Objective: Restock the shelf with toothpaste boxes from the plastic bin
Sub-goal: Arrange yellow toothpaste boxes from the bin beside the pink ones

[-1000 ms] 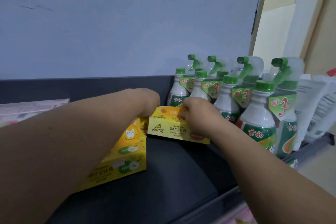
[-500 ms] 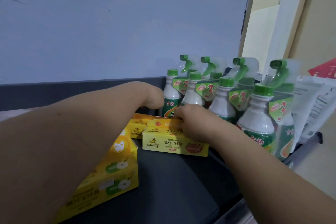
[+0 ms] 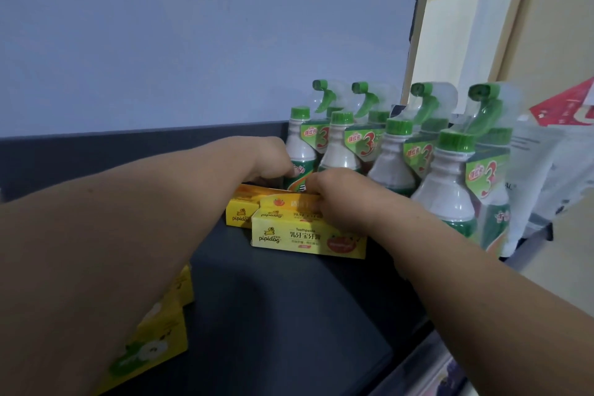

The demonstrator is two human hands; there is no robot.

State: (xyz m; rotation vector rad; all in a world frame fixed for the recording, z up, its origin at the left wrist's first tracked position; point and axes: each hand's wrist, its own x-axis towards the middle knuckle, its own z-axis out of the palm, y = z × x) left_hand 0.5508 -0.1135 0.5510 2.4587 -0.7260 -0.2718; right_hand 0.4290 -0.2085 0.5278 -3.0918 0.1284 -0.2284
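Right hand (image 3: 337,202) grips top of front yellow cardboard toothpaste box (image 3: 302,239), frame centre; long axis left-right. Left hand (image 3: 270,159) just upper-left, grip unclear.

"pipidog" and "Toothpaste" on yellow box (image 3: 289,235), red "3" on bottle tags (image 3: 488,177)

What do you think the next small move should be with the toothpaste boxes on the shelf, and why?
Probably slide the front boxes back, level with the rear box. The right hand grips the upper one, the left hand rests at the rear box, and the front pair sits further forward, next to the bottles.
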